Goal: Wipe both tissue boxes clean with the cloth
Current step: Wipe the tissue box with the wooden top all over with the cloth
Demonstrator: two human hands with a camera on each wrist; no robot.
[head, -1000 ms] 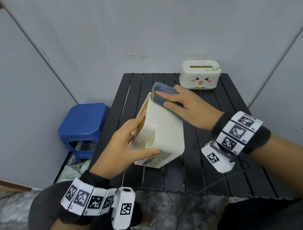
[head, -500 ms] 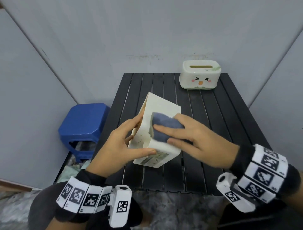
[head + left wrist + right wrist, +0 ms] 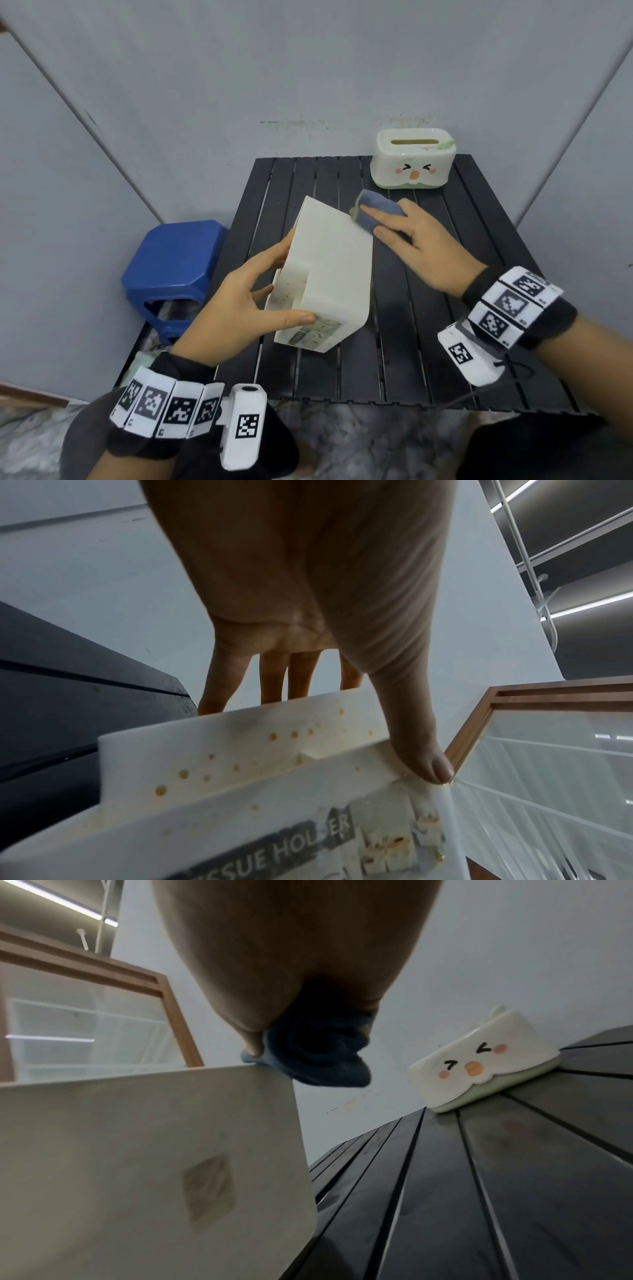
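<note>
A cream tissue box (image 3: 329, 270) stands tilted on the black slatted table (image 3: 428, 342), its stained open side toward me. My left hand (image 3: 246, 301) grips its near left edge, thumb (image 3: 414, 739) on the labelled face (image 3: 274, 850) and fingers behind the rim. My right hand (image 3: 411, 236) presses a folded blue cloth (image 3: 376, 209) with straight fingers against the box's far top right corner (image 3: 267, 1074). A second white tissue box with a cartoon face (image 3: 414, 159) sits at the table's far right edge, also in the right wrist view (image 3: 479, 1064).
A blue plastic stool (image 3: 174, 270) stands left of the table against the grey wall. Grey walls close in on the left, back and right. Marbled floor (image 3: 359, 442) shows below the table's near edge.
My right hand slid the cloth down the box's top face toward me, then back up to the far right corner. The left hand kept its hold and the box stayed tilted.
</note>
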